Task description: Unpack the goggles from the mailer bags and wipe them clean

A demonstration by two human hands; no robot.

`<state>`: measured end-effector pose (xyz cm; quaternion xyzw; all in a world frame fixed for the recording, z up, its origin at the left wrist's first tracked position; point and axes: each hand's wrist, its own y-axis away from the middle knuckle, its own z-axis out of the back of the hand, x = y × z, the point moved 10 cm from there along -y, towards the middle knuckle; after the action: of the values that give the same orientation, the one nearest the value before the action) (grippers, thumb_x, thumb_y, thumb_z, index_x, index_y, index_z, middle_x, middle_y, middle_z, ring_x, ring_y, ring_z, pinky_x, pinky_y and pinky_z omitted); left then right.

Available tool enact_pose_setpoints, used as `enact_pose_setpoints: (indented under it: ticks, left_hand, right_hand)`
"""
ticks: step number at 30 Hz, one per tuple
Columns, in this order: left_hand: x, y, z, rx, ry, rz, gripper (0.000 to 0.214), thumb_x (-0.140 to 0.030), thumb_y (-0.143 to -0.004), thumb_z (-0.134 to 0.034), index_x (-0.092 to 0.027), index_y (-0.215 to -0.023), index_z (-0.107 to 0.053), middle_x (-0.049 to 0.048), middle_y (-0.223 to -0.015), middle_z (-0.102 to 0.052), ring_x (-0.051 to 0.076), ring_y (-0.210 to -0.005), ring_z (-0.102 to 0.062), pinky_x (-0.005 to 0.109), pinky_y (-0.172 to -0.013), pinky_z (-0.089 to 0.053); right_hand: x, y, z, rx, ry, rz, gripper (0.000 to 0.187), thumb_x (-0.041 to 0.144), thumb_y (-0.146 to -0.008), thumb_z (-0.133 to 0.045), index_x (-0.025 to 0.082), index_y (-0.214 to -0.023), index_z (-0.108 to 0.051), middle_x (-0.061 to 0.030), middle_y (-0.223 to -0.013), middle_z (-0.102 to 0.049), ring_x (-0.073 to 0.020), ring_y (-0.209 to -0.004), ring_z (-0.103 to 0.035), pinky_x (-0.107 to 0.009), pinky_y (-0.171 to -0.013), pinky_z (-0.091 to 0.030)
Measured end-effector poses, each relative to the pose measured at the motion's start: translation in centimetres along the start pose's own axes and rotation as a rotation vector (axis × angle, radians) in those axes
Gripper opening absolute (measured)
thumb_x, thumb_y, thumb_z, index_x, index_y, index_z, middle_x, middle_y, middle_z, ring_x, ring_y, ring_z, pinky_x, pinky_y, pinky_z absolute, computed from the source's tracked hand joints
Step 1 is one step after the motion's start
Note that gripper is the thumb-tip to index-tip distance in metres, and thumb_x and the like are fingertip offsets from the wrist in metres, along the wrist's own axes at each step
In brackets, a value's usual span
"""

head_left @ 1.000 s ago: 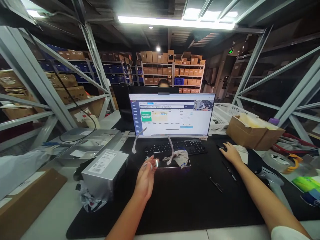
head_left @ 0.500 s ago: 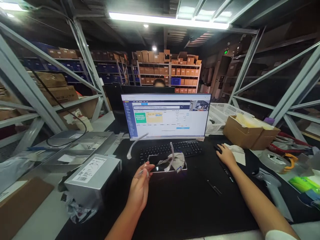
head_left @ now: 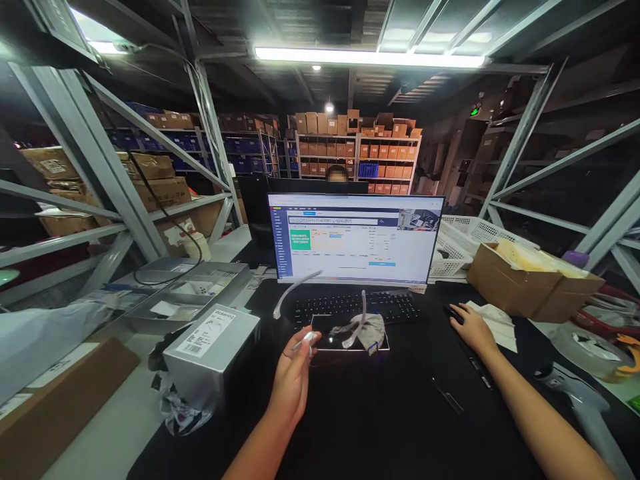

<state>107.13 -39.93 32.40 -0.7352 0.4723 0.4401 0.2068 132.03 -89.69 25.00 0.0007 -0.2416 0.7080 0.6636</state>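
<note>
My left hand (head_left: pixel 294 375) is raised over the black desk mat (head_left: pixel 380 413), fingers pinched on a small white object (head_left: pixel 309 338) whose pale cord (head_left: pixel 293 290) arcs up towards the monitor (head_left: pixel 356 237). My right hand (head_left: pixel 469 327) rests curled over a black mouse (head_left: pixel 453 312) to the right of the keyboard (head_left: pixel 356 307). In front of the keyboard lies a clear-framed square (head_left: pixel 350 340) with a crumpled grey cloth pouch (head_left: pixel 367 328) on it.
A grey labelled box (head_left: pixel 213 347) stands left of my left hand, metal trays (head_left: pixel 190 293) behind it. An open cardboard box (head_left: pixel 533 280), a white basket (head_left: pixel 463 237), a tape roll (head_left: pixel 590 340) and a scanner (head_left: pixel 580 397) sit at right. A person sits behind the monitor.
The view has shifted slightly. My left hand stays raised and now pinches the small white object higher at its fingertips. My right hand stays on the mouse.
</note>
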Motion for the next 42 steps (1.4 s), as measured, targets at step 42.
enact_pose_setpoints:
  ticks: [42]
  left_hand:
    - [-0.2,1.6,-3.2,0.257,-0.553,-0.221,0.043,-0.046,-0.072,-0.081,-0.018,-0.102,-0.068,0.009,-0.104,-0.071,0.023,-0.098,-0.065,0.032,-0.084,-0.05]
  right_hand:
    - [35.2,14.7,14.7,0.364,-0.317,0.753,0.024,0.027,-0.104,-0.043,0.019,-0.091,-0.062,-0.0057,-0.088,-0.069,-0.0203,-0.084,-0.064,-0.032,-0.079,-0.046]
